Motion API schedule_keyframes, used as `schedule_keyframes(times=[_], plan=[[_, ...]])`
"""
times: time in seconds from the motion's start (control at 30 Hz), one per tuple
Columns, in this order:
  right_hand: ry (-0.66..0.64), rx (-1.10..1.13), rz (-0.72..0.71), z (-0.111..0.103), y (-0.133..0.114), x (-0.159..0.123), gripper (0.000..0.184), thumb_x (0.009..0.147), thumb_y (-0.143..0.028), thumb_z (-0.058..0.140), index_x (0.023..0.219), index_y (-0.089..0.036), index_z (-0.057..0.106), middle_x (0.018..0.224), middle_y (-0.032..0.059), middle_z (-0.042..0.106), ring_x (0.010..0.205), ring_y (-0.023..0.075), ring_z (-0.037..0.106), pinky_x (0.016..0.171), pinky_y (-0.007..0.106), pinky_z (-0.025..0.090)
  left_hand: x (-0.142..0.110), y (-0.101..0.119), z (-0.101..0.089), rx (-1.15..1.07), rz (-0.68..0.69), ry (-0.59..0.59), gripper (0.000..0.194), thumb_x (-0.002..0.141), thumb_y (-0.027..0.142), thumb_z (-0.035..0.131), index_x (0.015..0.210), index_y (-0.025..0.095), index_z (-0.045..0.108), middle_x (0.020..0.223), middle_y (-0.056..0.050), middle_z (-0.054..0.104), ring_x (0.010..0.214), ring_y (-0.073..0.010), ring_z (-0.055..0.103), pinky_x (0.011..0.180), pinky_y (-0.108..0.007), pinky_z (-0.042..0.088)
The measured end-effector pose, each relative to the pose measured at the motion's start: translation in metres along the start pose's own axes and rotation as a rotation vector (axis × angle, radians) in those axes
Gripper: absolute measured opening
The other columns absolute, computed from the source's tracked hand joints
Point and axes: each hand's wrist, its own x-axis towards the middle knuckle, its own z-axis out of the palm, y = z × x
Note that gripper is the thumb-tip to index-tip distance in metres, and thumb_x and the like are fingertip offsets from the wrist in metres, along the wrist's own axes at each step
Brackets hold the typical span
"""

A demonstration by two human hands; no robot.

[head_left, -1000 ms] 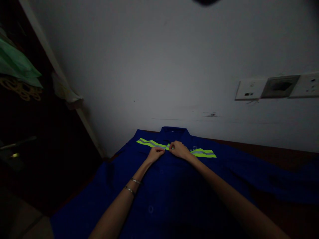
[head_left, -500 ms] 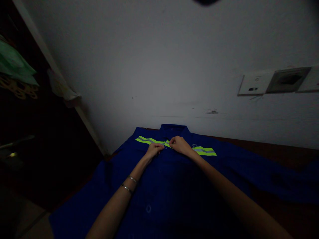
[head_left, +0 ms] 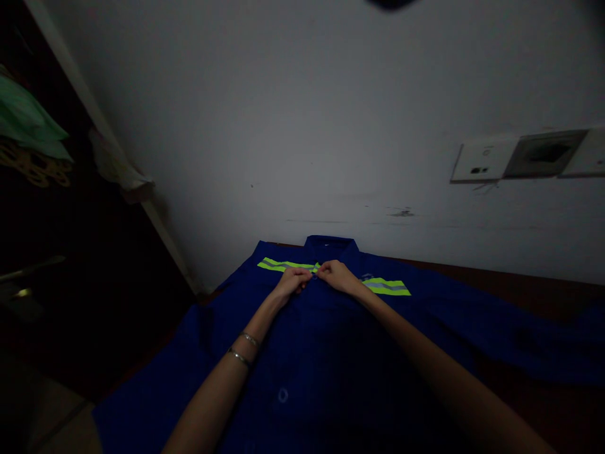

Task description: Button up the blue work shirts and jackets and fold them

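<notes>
A dark blue work jacket (head_left: 302, 340) with a collar (head_left: 331, 244) lies spread out, its collar toward the wall. A yellow-green and grey reflective strip (head_left: 385, 287) crosses its chest. At the front opening, my left hand (head_left: 292, 281) is closed, pinching the jacket's edge by the strip. Close to its right, my right hand (head_left: 338, 276) is closed too, its fingertips gripping the cloth on the other side. Between the fingertips a small round button seems to show, too dim to make out clearly. Lower on the jacket front sits a pale ring-shaped button (head_left: 282, 395).
Behind the collar rises a pale wall (head_left: 307, 126) with scuff marks. Sockets (head_left: 486, 161) are set in it at the right. A dark door with a handle (head_left: 33, 268) stands at left, green cloth (head_left: 28, 116) hanging above. The brown surface (head_left: 534, 296) shows beyond the sleeve.
My right hand has moved slightly left and its fingertips are now nearer my left hand's. My left hand has shifted up a little. The jacket lies as before.
</notes>
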Motion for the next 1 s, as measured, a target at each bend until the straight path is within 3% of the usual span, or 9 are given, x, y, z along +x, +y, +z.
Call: schedule_keyframes(times=[0.17, 0.47, 1.0], plan=[[0.007, 0.020, -0.009, 0.007, 0.003, 0.000, 0.016, 0.072, -0.023, 0.055, 0.081, -0.012, 0.064, 0.071, 0.0037, 0.065, 0.062, 0.0124, 0.057, 0.055, 0.019, 0.039, -0.001, 0.001, 0.000, 0.029, 0.037, -0.017, 0.020, 0.068, 0.028, 0.059, 0.076, 0.010, 0.062, 0.044, 0.006, 0.044, 0.034, -0.0028, 0.034, 0.035, -0.016, 0.022], [0.057, 0.030, -0.012, 0.012, 0.008, 0.002, 0.012, 0.070, -0.024, 0.060, 0.077, -0.016, 0.063, 0.075, 0.0027, 0.065, 0.068, 0.0129, 0.058, 0.060, 0.020, 0.039, -0.006, 0.009, 0.003, -0.020, -0.035, 0.011, 0.018, 0.068, 0.026, 0.061, 0.074, 0.009, 0.062, 0.050, 0.003, 0.050, 0.041, -0.0047, 0.045, 0.036, -0.015, 0.030], [0.047, 0.022, 0.000, 0.013, 0.007, 0.002, 0.015, 0.078, -0.023, 0.049, 0.080, -0.012, 0.060, 0.080, 0.0059, 0.062, 0.074, 0.0143, 0.056, 0.062, 0.021, 0.039, -0.009, 0.016, 0.002, 0.003, -0.030, 0.005, 0.013, 0.072, 0.022, 0.055, 0.068, 0.010, 0.058, 0.045, 0.004, 0.045, 0.037, -0.0043, 0.040, 0.033, -0.015, 0.028]])
